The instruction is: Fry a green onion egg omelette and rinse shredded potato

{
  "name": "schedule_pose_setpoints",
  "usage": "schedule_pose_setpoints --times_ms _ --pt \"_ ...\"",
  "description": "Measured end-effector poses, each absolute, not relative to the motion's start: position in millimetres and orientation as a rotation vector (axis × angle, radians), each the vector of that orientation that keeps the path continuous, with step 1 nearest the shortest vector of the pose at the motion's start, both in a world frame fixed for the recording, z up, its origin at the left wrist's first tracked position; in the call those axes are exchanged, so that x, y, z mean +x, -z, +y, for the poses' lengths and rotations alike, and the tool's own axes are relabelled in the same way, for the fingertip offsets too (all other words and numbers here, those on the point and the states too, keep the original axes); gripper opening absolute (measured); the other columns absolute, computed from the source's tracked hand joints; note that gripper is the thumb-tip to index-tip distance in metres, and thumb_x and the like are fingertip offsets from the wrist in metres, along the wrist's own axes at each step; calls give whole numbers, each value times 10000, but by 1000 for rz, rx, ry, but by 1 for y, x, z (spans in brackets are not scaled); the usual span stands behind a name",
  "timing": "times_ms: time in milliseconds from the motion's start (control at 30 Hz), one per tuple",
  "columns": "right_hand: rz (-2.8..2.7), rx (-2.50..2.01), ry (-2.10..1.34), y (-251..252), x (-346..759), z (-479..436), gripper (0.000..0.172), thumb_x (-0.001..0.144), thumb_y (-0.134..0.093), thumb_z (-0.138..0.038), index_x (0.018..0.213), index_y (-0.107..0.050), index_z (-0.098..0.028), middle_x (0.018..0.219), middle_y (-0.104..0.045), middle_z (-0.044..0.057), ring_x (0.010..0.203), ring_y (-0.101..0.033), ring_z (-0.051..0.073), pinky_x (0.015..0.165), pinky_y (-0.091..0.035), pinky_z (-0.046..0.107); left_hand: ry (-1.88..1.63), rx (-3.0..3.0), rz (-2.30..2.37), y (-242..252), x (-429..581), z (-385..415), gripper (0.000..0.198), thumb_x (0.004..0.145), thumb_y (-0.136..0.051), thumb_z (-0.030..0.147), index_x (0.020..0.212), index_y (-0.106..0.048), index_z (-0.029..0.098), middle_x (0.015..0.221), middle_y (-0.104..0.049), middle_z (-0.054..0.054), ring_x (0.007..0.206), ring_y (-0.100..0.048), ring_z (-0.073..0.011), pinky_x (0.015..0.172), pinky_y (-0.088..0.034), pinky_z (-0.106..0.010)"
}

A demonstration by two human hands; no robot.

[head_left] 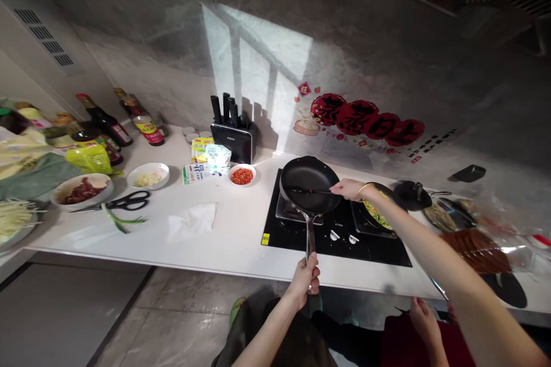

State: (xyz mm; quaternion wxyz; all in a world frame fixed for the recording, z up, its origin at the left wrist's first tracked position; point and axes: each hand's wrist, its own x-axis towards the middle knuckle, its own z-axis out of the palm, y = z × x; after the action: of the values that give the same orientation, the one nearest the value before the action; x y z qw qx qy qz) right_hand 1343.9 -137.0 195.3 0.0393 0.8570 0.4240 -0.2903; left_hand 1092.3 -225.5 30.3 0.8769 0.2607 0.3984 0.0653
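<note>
My left hand (306,278) is wrapped round the metal handle of a black frying pan (316,175), which is tilted over the left burner of the black gas stove (310,243). Over the pan's right rim, my right hand (348,190) grips a thin black brush-like tool (312,191) that reaches into the pan. The tool's tip is hard to make out against the dark surface. Behind my right wrist, a second pan with yellow-green food (379,213) sits on the right burner.
A bowl of chopped red chili (241,175), a knife block (235,140), a white cloth (192,221), scissors (129,200) and bowls of ingredients lie left of the stove. Another person's hand (425,319) shows at the lower right, below a brown cutting board (477,249).
</note>
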Motion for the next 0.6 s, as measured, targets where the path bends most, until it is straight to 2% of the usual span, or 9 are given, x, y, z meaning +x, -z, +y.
schedule_pose_setpoints --times_ms 100,167,200,300,400,467,533,600 --pt "1386 2664 720 -159 1315 -116 328 880 -474 -333 1073 -691 -181 967 -690 112 888 -643 219 729 -456 258 -142 558 843 -29 1094 -225 620 599 -584 767 793 -377 216 527 -361 110 342 -261 -21 347 -157 -189" --pt "1398 2673 706 -149 1308 -112 338 887 -459 -292 1129 -668 -184 1070 -671 122 966 -626 218 780 -449 257 -145 551 841 -29 1094 -225 620 600 -581 768 791 -374 216 530 -365 108 344 -262 -19 349 -160 -188" --pt "1414 2667 712 -149 1310 -113 340 884 -465 -287 1145 -661 -195 1070 -673 114 946 -632 206 774 -451 250 -144 547 838 -29 1095 -225 616 603 -586 763 791 -373 216 532 -367 108 344 -259 -18 350 -160 -187" --pt "1436 2575 882 -173 1330 -130 349 861 -512 -338 1168 -650 -245 835 -700 58 648 -630 144 614 -455 233 -143 545 835 -30 1095 -226 602 610 -602 743 792 -373 217 535 -371 108 341 -259 -17 348 -158 -187" --pt "1302 2393 1103 -210 1362 -146 355 804 -588 -382 1112 -679 -231 511 -570 -12 375 -446 89 452 -371 224 -152 546 842 -30 1094 -226 597 612 -608 735 792 -375 216 535 -375 108 340 -262 -18 343 -159 -188" --pt "1161 2342 1043 -228 1379 -148 306 751 -646 -357 963 -726 -152 434 -502 -20 347 -400 85 432 -349 231 -153 545 836 -31 1094 -226 593 614 -610 730 793 -378 215 533 -373 108 340 -259 -18 342 -160 -187" --pt "1080 2406 863 -233 1389 -143 256 711 -684 -325 794 -732 -87 433 -520 15 375 -455 114 456 -375 253 -150 541 831 -31 1093 -226 591 616 -610 728 794 -376 215 532 -371 109 340 -254 -16 344 -154 -185" --pt "1094 2517 700 -222 1390 -135 246 712 -683 -309 723 -722 -67 504 -593 73 463 -550 165 518 -417 277 -145 542 834 -31 1093 -225 595 613 -606 734 792 -374 216 529 -368 109 340 -254 -17 346 -149 -184"
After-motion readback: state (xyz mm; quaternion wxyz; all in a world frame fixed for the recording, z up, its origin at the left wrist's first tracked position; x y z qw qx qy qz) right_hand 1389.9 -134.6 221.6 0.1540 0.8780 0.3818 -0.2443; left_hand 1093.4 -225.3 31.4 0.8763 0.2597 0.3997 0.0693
